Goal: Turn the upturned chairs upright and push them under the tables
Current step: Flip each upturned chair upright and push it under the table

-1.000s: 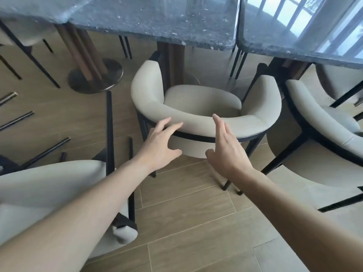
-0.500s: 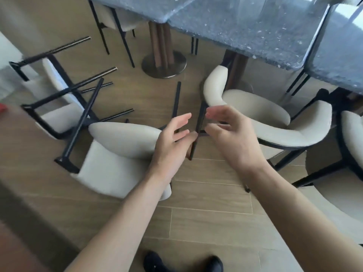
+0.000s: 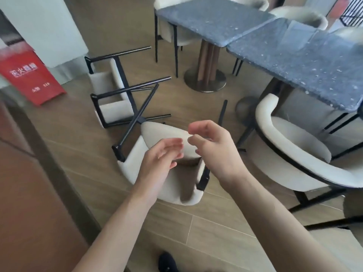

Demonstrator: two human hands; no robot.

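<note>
A: From the head camera, where are the hands?

B: Both are raised over the nearest tipped chair [image 3: 157,134]. The left hand [image 3: 160,158] has loose, nearly straight fingers and holds nothing. The right hand [image 3: 214,148] has fingers loosely curled, also empty. Neither touches the chair.

A: And the chairs?

B: That nearest chair lies on its side on the wooden floor [image 3: 196,228], black legs pointing away. A second tipped chair [image 3: 112,91] lies just beyond it, legs crossing the first one's. An upright chair [image 3: 290,152] is tucked at the blue table [image 3: 314,61] on the right.

A: Anything else?

B: A red sign [image 3: 33,75] leans at the left.
</note>
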